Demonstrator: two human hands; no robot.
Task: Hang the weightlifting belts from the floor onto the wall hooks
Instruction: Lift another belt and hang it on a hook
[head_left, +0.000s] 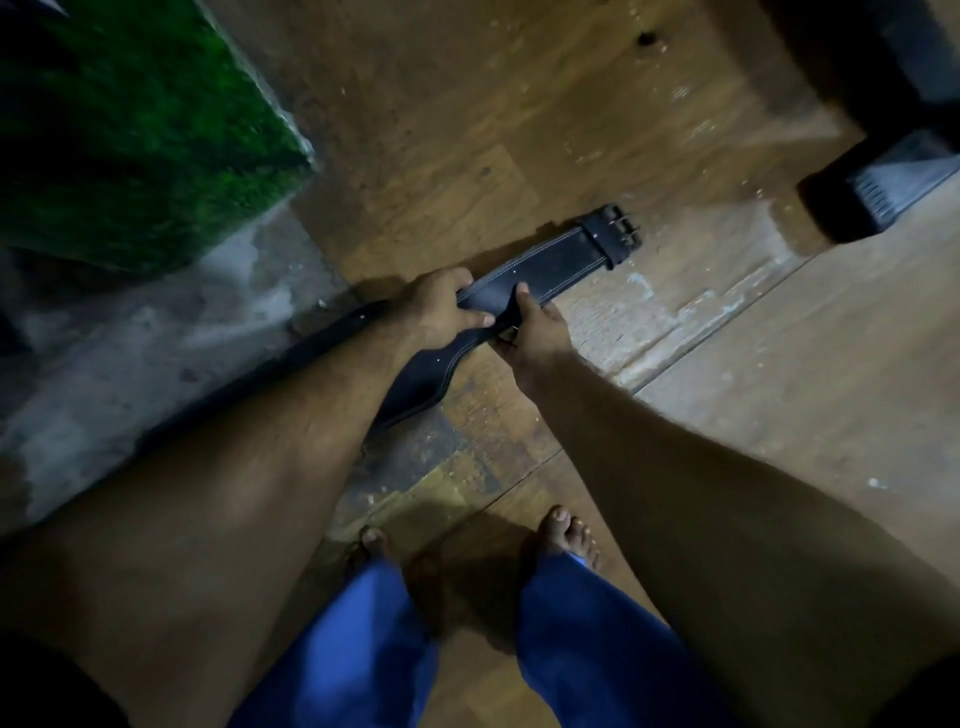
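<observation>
A black leather weightlifting belt (558, 262) with pale stitching lies stretched across the wooden floor, its metal buckle (621, 228) at the far right end. My left hand (439, 309) grips the belt's upper edge near its middle. My right hand (535, 327) pinches the same belt from the lower edge, right beside the left hand. The belt's wide back part (421, 376) sags below my left wrist, and its tail runs left along the concrete, partly hidden by my left forearm. No wall hooks are in view.
A wall covered in green artificial grass (130, 135) rises at the upper left above a grey concrete strip (156, 338). A dark machine base with a grey foot (893, 182) stands at the upper right. My bare feet (563, 535) stand on the wooden floor (779, 389).
</observation>
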